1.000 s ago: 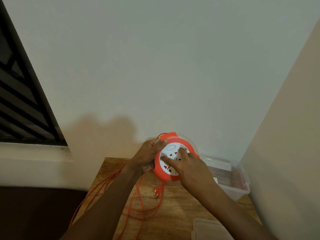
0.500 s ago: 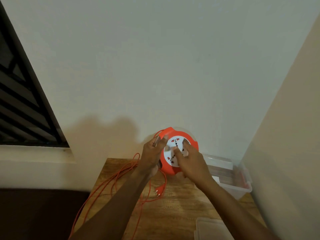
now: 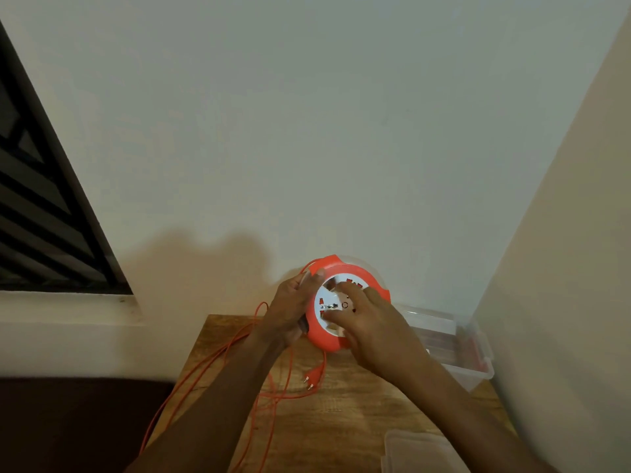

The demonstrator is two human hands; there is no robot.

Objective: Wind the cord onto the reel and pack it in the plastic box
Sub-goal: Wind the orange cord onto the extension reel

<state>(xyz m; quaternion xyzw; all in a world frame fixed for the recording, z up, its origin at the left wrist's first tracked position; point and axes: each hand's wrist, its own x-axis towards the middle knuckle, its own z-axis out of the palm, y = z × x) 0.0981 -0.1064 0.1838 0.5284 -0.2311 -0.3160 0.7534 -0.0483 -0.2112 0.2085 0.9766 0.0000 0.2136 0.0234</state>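
Winding in progress: the left hand (image 3: pixel 290 310) grips the rim of the orange reel (image 3: pixel 327 339), held above the worktop (image 3: pixel 341 421), while the right hand (image 3: pixel 368 322) presses spread fingers on its white face. That face has turned since a second ago, drawing in cord (image 3: pixel 218 356); long loops remain, and the plastic box (image 3: pixel 478 370) waits right.

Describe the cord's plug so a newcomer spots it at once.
Start at the wooden table against the wall. Just below the orange reel held in both hands lies the plug: an orange stub ending the cord, the only piece with two metal pins.
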